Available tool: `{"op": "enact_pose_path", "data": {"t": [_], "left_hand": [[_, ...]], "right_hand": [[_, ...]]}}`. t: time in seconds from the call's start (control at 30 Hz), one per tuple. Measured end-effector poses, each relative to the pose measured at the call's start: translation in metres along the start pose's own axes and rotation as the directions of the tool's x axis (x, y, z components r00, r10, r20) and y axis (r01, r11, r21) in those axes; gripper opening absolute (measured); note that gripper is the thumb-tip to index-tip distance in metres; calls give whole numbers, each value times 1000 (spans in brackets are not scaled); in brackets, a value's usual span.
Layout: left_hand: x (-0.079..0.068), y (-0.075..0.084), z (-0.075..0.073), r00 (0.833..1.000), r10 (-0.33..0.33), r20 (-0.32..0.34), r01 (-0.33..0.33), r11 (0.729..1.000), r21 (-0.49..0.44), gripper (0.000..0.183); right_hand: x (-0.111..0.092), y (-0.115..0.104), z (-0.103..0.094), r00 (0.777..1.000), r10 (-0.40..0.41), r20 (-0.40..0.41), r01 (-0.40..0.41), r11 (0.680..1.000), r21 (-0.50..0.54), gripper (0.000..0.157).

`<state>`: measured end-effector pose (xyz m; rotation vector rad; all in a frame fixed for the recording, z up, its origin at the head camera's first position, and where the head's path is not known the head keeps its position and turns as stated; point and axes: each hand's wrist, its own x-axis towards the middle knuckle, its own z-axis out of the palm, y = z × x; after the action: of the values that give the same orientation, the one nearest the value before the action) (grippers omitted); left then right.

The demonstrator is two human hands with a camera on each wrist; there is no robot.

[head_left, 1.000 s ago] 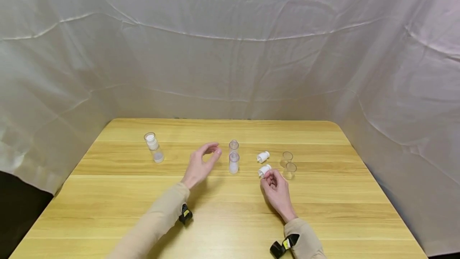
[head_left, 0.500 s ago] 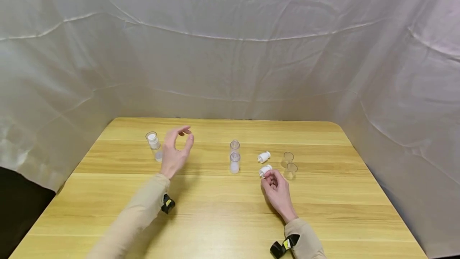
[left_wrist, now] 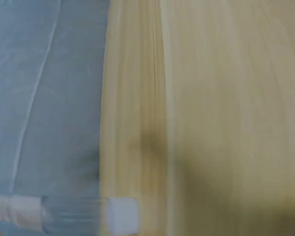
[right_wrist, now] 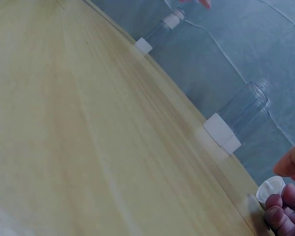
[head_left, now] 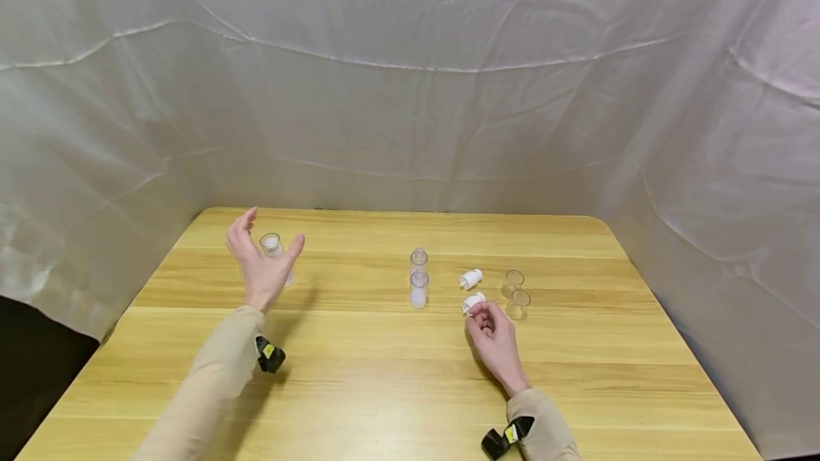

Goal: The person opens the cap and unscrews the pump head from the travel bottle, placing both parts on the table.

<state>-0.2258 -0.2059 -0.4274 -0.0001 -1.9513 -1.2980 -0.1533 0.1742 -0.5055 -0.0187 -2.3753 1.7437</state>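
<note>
Pump [head_left: 472,302] touching right hand [head_left: 497,343], left hand [head_left: 263,272] spread

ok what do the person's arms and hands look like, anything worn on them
The left sleeve and right sleeve are plain beige, reaching close to the wrists. A small black device is worn at each wrist, left device and right device, each with a yellow patch. The left hand and right hand wear no gloves; no cables show.

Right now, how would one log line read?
left hand: empty, near pump-topped bottle | right hand: at nearer white pump | two clear bottles: upright
</note>
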Motion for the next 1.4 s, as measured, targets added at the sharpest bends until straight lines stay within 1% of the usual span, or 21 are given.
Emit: {"op": "enact_pose_path", "data": {"t": [0.03, 0.1, 0.17, 0.23, 0.37, 0.43, 0.6, 0.67, 0.73, 0.8, 0.9, 1.0, 1.2, 1.27, 1.4], "left_hand": [[0, -2, -2, 999, -51, 4, 51, 999, -7, 87], [-2, -5, -5, 987, -157, 29, 157, 987, -29, 95], [-4, -8, -8, 968, -243, 63, 246, 969, -39, 99], [-6, -12, -11, 943, -317, 99, 322, 946, -32, 102], [-11, -19, -14, 890, -427, 157, 432, 902, 1, 104], [-14, -22, -15, 871, -460, 171, 465, 885, 11, 102], [-18, -30, -13, 843, -500, 197, 506, 862, 23, 92], [-20, -33, -11, 829, -521, 202, 527, 850, 30, 87], [-22, -34, -10, 819, -537, 203, 542, 840, 36, 81], [-24, -36, -10, 813, -547, 200, 550, 834, 46, 76], [-26, -38, -9, 812, -548, 200, 550, 834, 48, 72], [-27, -41, -9, 807, -554, 203, 560, 828, 37, 68], [-27, -42, -9, 784, -587, 202, 590, 806, 53, 62], [-27, -42, -8, 778, -597, 196, 597, 800, 61, 61], [-27, -42, -8, 779, -599, 184, 598, 799, 71, 58]], "right_hand": [[0, -1, 0, 1000, -4, 0, 4, 1000, 0, 11], [0, -2, -1, 1000, -10, 0, 10, 1000, 1, 11], [0, -2, -1, 1000, -10, -1, 10, 1000, 3, 11], [0, -2, -1, 1000, -9, -3, 9, 1000, 3, 11], [0, -1, -1, 1000, -3, -4, 3, 1000, 2, 11], [0, -1, -1, 1000, -2, -4, 2, 1000, -1, 12], [1, 0, -1, 1000, -4, -7, 4, 1000, 0, 12], [1, 0, -1, 1000, -3, -8, 3, 1000, 1, 13], [0, 0, -1, 1000, -2, -8, 2, 1000, -1, 13], [0, 0, -1, 1000, -2, -5, 2, 1000, -2, 13], [-1, 0, 0, 1000, -2, -3, 2, 1000, -2, 13], [-1, 0, 0, 1000, -3, -3, 3, 1000, 0, 12], [-1, -1, 0, 1000, 4, 2, -4, 1000, -2, 13], [-1, -1, 0, 1000, 10, 3, -10, 1000, 0, 14], [0, -1, 1, 1000, 17, 3, -17, 1000, 6, 14]]}}
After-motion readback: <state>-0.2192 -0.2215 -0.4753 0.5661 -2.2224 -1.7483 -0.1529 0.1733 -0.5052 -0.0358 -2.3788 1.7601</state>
